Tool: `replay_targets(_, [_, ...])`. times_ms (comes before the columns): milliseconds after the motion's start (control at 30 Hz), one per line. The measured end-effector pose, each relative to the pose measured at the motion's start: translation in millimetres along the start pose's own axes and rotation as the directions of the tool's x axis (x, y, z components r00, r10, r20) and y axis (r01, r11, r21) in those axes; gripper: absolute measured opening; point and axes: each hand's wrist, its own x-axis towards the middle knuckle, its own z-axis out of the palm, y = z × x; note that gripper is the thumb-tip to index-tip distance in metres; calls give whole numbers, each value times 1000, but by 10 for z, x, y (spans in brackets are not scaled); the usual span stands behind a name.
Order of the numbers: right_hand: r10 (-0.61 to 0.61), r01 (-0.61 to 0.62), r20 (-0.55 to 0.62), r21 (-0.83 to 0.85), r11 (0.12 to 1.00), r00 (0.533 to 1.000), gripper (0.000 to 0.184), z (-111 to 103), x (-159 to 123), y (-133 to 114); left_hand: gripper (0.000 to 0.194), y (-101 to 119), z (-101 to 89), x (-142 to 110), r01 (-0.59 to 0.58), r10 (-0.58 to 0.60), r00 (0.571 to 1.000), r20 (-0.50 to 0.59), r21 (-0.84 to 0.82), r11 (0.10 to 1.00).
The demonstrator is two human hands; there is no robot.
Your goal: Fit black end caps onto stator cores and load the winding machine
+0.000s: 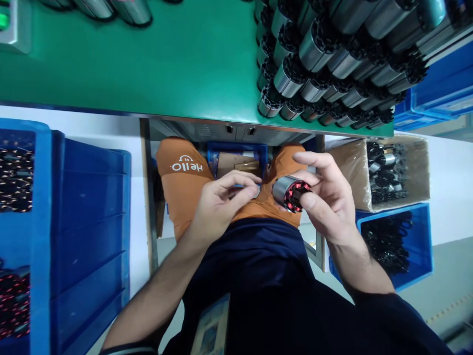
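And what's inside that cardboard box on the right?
The cardboard box holds a jumbled pile of black and silver parts. Only the top shows; whatever lies underneath is covered.

Ahead, on the counter (185, 64) at right, stacked cylinders (289, 75); at left, a crate (88, 212); at right, a carton (353, 172) just beyond a bin (424, 241); between, in the right fingers (322, 160), another cylinder (284, 190).

Hands (338, 199), one holding cylinder (284, 190), green table (177, 69)
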Motion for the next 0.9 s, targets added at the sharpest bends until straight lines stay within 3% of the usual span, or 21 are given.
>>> replay_targets(67, [13,-12,20,-27,1000,1000,59,-35,-25,14,9,-64,-59,-14,58,-58,998,-32,-10,998])
replay_targets(133, [-16,20,50,-76,997,999,69,-47,-34,28,4,3,-108,-20,-8,8,1000,-1,26,1000])
replay_targets(267, [-98,122,129,-187,975,987,97,-37,-19,43,18,350,-147,-14,-206,192,973,128,109,972])
replay_targets(400, [-97,133,118,-356,925,988,96,-42,-20,57,10,504,-143,-26,-235,202,968,151,253,938])
replay_targets(467, [-95,133,129,-332,934,987,93,-53,-30,83,8,379,-155,-19,-166,119,975,186,266,949])
replay_targets(567, [-27,50,122,-188,981,992,82,-71,-42,120,26,-22,-217,30,55,-90,968,235,153,987])
replay_targets(633, [46,-36,86,-119,992,995,75,-76,-40,123,39,-270,-284,62,161,-178,969,169,107,981])
replay_targets(667, [79,-72,64,-103,992,995,75,-73,-33,118,41,-337,-317,67,149,-159,982,103,100,984])
replay_targets(733, [128,-123,45,-97,988,991,79,-53,-10,105,39,-311,-363,48,-24,24,1000,4,127,992])
replay_targets(767, [140,-135,48,-98,986,989,81,-34,7,101,43,-223,-367,26,-145,146,989,5,160,976])
replay_targets(833, [151,-144,64,-102,984,987,83,14,43,100,71,36,-333,-31,-355,340,935,102,240,904])
replay_targets(900, [140,-131,89,-97,987,986,82,60,77,105,88,285,-257,-80,-456,398,889,226,355,816])
